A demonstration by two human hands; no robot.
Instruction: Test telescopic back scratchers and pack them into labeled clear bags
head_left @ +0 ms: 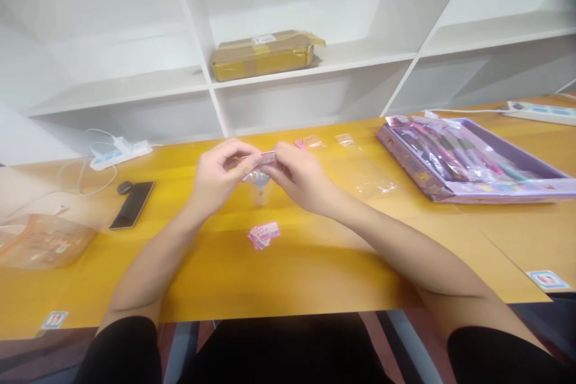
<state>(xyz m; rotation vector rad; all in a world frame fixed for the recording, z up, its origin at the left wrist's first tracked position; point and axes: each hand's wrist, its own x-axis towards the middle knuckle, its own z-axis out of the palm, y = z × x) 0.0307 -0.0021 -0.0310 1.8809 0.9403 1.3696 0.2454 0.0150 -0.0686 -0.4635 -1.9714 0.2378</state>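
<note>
My L hand (220,171) and R hand (301,174) are close together, thumbs & fingertips pinched on a thin pink strip (268,159) b/w them, one hand per end. Below it, in line w/ the grip, is a blue-and-white striped thing (258,179), apparently in a see-through sleeve; too blurred to tell if it's joined to the strip. Two-ended hold prob. keeps the strip level & leaves the part underneath free of my fingers.

Nearer me, just below the grip, a loose pile of pink cards (263,235) overlaps on the desk (315,264), prob. there for short reach w/ either hand. Just past my R hand: a small pink piece (300,144). Thin see-through wrappers (345,140) lie beyond & R of it, prob. out of the way. Farther R, a purple tray (504,192) holds long wrapped packets (463,150) side by side, prob. to keep them tidy. Well L of my grip: a phone (132,206) and an orange bag (49,243), apart from my working spot.

Writing: cards are printed, but can't read them. Ditto the bag's lettering, the white label (264,39) on the carton (265,63) up on the shelf ahead, and the red-and-blue desk sticker (548,279) far R. No brand I can make out.
</note>
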